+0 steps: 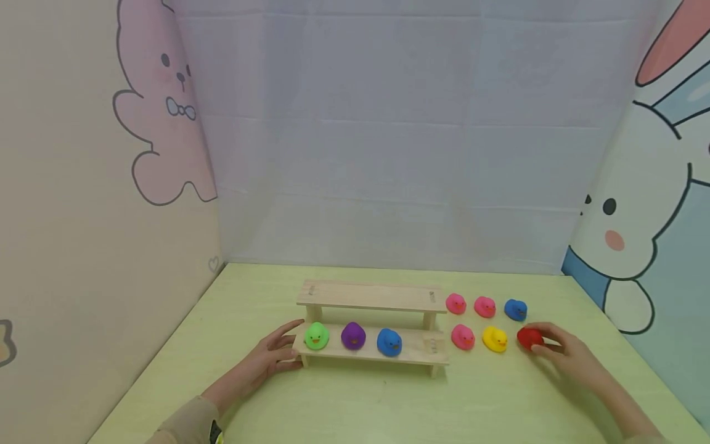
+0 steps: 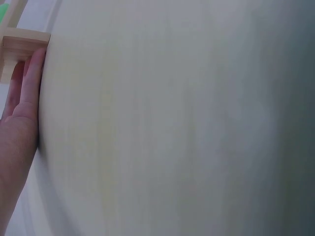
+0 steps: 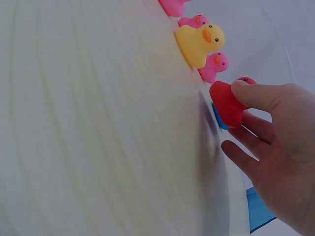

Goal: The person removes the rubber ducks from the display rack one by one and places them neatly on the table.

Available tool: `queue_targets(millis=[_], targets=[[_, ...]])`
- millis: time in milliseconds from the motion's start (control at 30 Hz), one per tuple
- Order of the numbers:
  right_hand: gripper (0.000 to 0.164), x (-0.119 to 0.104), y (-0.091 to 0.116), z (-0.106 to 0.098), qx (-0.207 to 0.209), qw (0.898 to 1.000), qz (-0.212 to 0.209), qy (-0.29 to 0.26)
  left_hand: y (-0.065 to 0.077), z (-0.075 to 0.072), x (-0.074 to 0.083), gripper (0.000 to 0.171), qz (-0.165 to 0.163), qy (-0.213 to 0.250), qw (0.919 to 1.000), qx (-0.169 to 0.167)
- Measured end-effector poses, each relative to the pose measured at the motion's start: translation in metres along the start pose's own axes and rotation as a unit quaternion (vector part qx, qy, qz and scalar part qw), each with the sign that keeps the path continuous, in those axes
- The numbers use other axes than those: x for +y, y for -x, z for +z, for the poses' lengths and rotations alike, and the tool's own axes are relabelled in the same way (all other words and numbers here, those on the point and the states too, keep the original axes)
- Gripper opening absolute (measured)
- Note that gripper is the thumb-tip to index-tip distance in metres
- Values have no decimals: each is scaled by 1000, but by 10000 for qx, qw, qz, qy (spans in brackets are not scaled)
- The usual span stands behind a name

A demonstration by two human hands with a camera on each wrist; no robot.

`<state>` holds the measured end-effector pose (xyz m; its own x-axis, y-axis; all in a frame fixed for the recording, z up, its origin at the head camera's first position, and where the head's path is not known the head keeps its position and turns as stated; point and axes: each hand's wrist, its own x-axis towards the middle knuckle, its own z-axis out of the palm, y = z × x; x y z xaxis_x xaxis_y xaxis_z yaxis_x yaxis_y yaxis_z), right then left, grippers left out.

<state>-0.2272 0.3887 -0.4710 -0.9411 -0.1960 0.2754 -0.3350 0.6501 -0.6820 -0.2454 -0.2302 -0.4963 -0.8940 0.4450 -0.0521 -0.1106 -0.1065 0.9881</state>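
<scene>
A red rubber duck (image 3: pixel 227 104) is pinched between the thumb and fingers of my right hand (image 1: pixel 568 356). In the right wrist view it sits just off the table, with its shadow beside it. My left hand (image 1: pixel 272 353) rests at the left end of a two-step wooden shelf (image 1: pixel 377 295), fingers fairly straight with their tips against the end of the lower step. Along that step stand a green duck (image 1: pixel 317 336), a purple duck (image 1: pixel 353 336) and a blue duck (image 1: pixel 389 342). The upper step is bare.
Right of the shelf, a yellow duck (image 1: pixel 495 339) and a pink duck (image 1: pixel 463 337) stand in the front row. Behind them are two more pink ducks, one pink duck (image 1: pixel 485 306) beside another blue duck (image 1: pixel 516 309). Walls with cartoon animals border the table (image 1: pixel 377 407).
</scene>
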Motion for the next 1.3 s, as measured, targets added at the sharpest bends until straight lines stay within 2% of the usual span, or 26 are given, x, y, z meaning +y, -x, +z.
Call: queue_targets(millis=[167, 367, 1133, 1300], targets=[[34, 10, -2, -3, -369, 9989, -126, -242, 0, 0, 1, 69, 14, 4, 10000, 13], [34, 18, -4, -4, -452, 9973, -370, -456, 1, 2, 1, 69, 4, -8, 10000, 28], [40, 15, -3, -8, -493, 9976, -113, -464, 0, 1, 0, 69, -34, -43, 9999, 99], [48, 15, -3, -8, -540, 9975, 4, -446, 0, 0, -1, 68, -23, -52, 10000, 79]])
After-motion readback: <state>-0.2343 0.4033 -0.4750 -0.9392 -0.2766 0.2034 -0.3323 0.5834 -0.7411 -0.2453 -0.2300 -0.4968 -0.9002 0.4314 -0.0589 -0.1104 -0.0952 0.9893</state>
